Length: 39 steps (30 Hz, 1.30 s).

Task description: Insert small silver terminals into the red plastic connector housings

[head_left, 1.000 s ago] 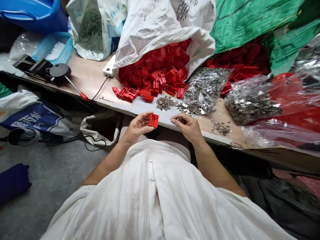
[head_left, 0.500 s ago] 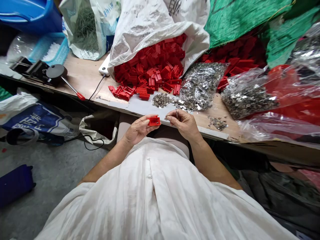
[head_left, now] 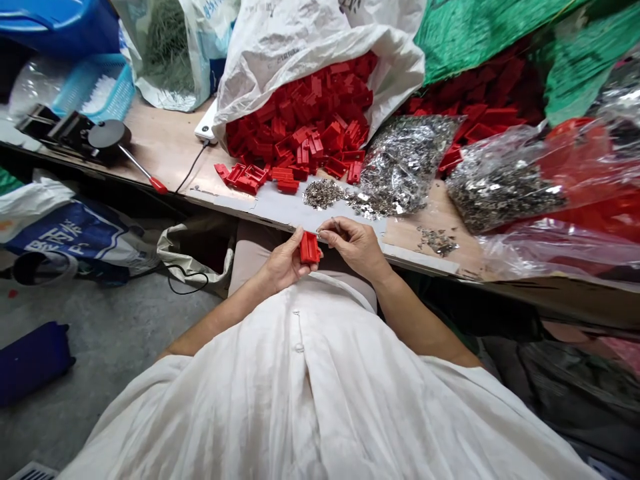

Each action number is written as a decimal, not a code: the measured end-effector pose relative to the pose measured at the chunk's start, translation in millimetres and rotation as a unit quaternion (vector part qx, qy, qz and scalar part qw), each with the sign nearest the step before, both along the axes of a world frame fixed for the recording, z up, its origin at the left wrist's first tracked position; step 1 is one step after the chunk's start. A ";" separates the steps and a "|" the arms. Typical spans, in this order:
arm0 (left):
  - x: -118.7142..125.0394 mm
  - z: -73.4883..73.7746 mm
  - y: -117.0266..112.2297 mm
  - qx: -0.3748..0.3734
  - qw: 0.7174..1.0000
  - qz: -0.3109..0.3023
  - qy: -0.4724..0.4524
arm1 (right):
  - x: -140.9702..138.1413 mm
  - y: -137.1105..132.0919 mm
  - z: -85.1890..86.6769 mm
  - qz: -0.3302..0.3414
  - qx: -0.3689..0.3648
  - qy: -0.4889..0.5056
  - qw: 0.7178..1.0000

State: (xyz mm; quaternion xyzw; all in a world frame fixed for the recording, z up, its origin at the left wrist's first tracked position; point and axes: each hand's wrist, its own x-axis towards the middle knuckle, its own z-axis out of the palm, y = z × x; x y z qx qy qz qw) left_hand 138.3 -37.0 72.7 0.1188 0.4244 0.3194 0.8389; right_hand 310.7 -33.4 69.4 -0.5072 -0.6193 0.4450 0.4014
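Seen from above, a person in a white shirt [head_left: 320, 393] sits at the near edge of a wooden table [head_left: 165, 150], both bare hands meeting just in front of the chest. The left hand [head_left: 285, 263] has its grip clamped on a small red plastic piece [head_left: 309, 247], thumb on the near side and fingers behind, holding it roughly upright with its long axis running near to far. The right hand [head_left: 356, 245] sits just to the right of that piece, almost touching it, fingertips pinched together on what looks like a small metal clip [head_left: 327, 233]; the clip is too small to make out clearly. The clip's tip points left toward the red piece, so the red piece lies directly left of the right hand's grip, and the left hand is the one bearing it. On the table just beyond the hands lies a small loose heap of metal clips [head_left: 324, 193]. Farther back, a white sack [head_left: 310, 47] lies on its side and spills a pile of red pieces [head_left: 305, 133] toward the person. To the right of it, clear bags of metal clips [head_left: 500, 190] lie open on the table. At the far left are a blue basket [head_left: 95, 87] and a black tool with a red-tipped handle [head_left: 107, 137].
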 end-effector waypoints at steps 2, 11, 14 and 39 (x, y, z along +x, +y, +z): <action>0.4 0.7 -0.9 -0.005 1.000 -0.012 0.006 | -2.2 0.7 -4.3 0.003 0.004 -0.010 1.000; 1.5 -7.4 -4.1 0.047 0.999 0.013 -0.001 | 0.3 -0.4 -6.8 0.011 -0.003 -0.051 0.999; 4.2 -7.0 -5.8 0.076 0.997 0.007 0.006 | 2.9 -2.2 -4.4 0.014 -0.005 -0.068 0.998; 10.2 -14.8 -4.5 0.003 0.996 -0.062 -0.066 | 10.4 -8.2 -12.1 0.046 -0.088 -0.080 0.992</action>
